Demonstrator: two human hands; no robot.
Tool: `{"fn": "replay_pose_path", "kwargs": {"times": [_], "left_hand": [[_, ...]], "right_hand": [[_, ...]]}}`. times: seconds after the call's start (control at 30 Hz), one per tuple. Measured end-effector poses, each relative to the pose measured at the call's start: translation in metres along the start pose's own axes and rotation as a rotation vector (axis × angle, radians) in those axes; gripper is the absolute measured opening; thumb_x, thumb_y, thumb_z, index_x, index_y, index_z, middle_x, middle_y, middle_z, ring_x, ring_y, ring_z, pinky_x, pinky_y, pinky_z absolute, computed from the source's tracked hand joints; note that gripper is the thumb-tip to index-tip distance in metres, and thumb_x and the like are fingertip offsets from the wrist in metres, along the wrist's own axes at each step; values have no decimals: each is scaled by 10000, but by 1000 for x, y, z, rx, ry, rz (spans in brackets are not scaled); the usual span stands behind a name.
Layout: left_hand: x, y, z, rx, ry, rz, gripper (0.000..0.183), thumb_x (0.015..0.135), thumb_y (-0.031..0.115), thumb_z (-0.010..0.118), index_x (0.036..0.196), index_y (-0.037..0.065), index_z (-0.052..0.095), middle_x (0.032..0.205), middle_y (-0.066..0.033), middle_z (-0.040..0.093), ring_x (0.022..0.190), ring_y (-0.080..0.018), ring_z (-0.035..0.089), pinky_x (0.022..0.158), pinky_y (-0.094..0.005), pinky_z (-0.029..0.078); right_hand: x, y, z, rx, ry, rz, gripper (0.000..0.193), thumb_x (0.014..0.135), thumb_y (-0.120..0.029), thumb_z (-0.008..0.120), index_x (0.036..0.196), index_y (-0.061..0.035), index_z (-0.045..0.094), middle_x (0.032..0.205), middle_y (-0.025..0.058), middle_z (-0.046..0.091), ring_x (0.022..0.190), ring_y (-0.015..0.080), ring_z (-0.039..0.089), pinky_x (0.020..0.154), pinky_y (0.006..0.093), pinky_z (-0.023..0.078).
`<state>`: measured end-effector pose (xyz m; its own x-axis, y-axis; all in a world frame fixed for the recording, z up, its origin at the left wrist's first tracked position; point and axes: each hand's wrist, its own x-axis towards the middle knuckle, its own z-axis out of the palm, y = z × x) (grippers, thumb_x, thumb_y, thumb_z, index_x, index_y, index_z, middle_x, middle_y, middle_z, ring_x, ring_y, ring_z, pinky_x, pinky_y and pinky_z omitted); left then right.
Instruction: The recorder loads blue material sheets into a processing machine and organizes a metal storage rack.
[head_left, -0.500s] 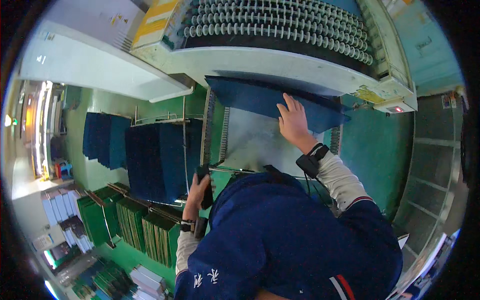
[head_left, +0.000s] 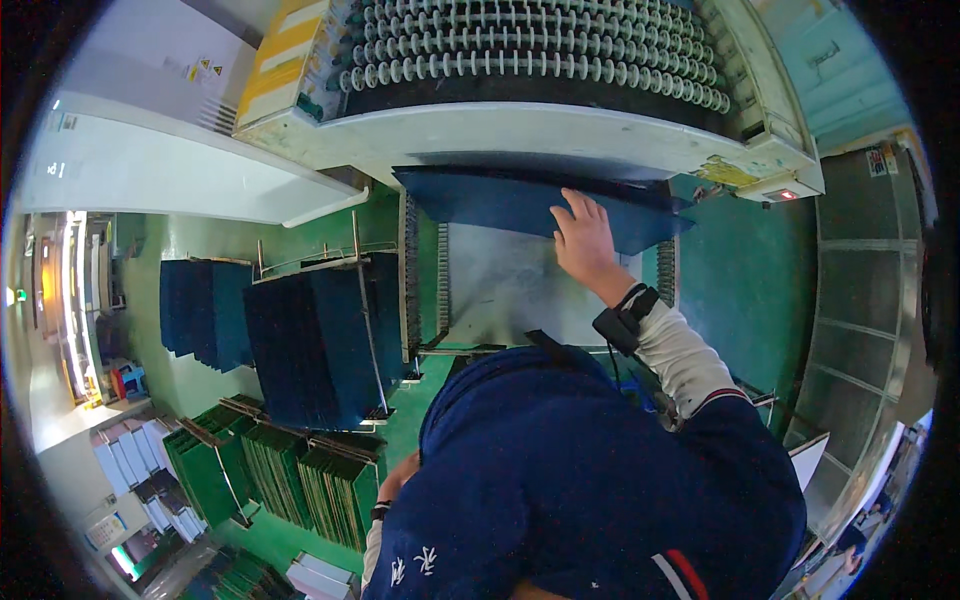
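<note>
My right hand lies over the upper face of a dark blue flat panel, its fingers stretched out and a little apart. Whether the palm presses on the panel cannot be made out. More dark panel edges show just behind this one, so it seems to be one of several leaning together against the front of the roller machine. Low at my left side, part of my left hand shows beside my dark blue jacket; its fingers are hidden behind the jacket, and so is anything in them.
White rollers fill the machine's top. Below the panels is a grey plate in a rack frame. To the left stand racks of dark blue panels and green boards. A metal-framed grey screen stands at right.
My left hand has drawn down and back against my body, and the black object it held is out of sight. My right hand stays on the panel; the view has shifted slightly.
</note>
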<state>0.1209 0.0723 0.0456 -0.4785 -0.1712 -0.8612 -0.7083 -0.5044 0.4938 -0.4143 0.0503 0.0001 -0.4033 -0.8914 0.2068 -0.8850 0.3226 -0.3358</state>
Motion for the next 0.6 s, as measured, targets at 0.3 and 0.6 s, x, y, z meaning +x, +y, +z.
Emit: {"fn": "replay_pose_path", "kwargs": {"times": [0.3, 0.6], "left_hand": [[-27, 71, 10, 60, -108, -8, 704, 933, 280, 621, 1488, 47, 255, 1466, -140, 398, 1354, -229, 366, 1116, -332, 290], [-50, 118, 20, 136, -202, -48, 749, 941, 286, 613, 1515, 51, 194, 1505, -127, 355, 1388, -214, 319, 1134, -327, 258]], "right_hand": [[4, 0, -6, 44, 59, -25, 327, 721, -61, 686, 1042, -28, 637, 1181, 147, 542, 1091, 332, 514, 905, 454, 427], [7, -1, -2, 139, 114, 2, 276, 723, -58, 691, 988, -61, 613, 985, 103, 525, 928, 310, 525, 772, 433, 446]]}}
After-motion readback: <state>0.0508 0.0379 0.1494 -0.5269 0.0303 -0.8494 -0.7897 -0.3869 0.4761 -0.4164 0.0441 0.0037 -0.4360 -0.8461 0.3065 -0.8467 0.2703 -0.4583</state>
